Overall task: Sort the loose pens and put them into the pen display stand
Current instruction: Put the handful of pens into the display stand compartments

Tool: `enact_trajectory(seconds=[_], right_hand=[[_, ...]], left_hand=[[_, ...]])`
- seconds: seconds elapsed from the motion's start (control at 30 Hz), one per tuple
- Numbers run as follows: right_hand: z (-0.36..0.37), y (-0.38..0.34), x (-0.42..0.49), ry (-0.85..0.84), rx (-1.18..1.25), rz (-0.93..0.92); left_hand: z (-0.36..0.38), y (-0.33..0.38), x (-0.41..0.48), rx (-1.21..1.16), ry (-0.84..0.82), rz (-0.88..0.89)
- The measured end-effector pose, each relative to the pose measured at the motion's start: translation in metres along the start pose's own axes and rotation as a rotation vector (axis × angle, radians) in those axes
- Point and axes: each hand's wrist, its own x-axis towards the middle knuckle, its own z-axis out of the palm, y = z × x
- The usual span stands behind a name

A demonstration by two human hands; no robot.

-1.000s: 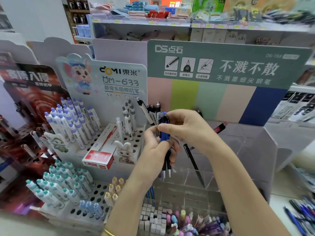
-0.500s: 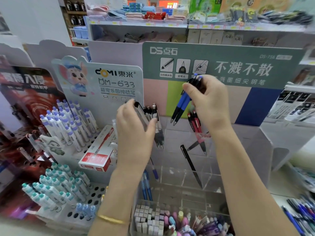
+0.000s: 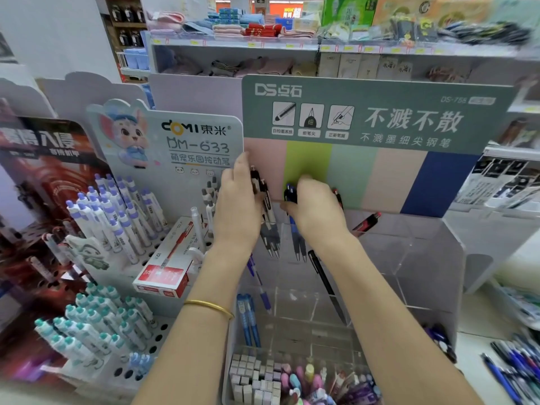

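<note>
A clear acrylic pen display stand [image 3: 409, 258] with a green header stands in front of me. My right hand [image 3: 317, 211] grips two blue pens [image 3: 298, 241] by their tops, tips down in the stand's second top compartment. My left hand [image 3: 238, 206] lies against a bunch of black and grey pens [image 3: 270, 226] in the leftmost top compartment; I cannot tell whether its fingers curl round them. Red pens [image 3: 366, 223] lean further right, a black pen [image 3: 325, 285] stands lower down, and blue pens [image 3: 248, 317] sit in a lower left compartment.
A white DOMI pen rack [image 3: 122, 229] with purple and teal pens and a red box [image 3: 163, 276] stands to the left. Loose pens [image 3: 514, 363] lie on the counter at the right. A clear bin of erasers and small items [image 3: 292, 381] sits below. Store shelves rise behind.
My right hand has come down from in front of the header and lowered the blue pens into the stand's compartment. My left hand has stayed at the black and grey pens, shifting up slightly.
</note>
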Motion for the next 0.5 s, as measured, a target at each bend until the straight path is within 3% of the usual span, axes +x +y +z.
enact_trajectory(seconds=[0.2,0.33,0.5], right_hand=[[-0.02,0.002,-0.023,0.185,0.219,-0.07],[-0.029,0.017,-0.04,0.221,0.314,-0.066],[-0.042,0.045,-0.065,0.244,0.422,0.025]], left_hand=[[-0.005,-0.004,-0.002,0.095,-0.124,0.101],[-0.007,-0.004,-0.004,0.177,-0.139,0.159],[-0.011,-0.001,-0.016,0.219,-0.029,0.174]])
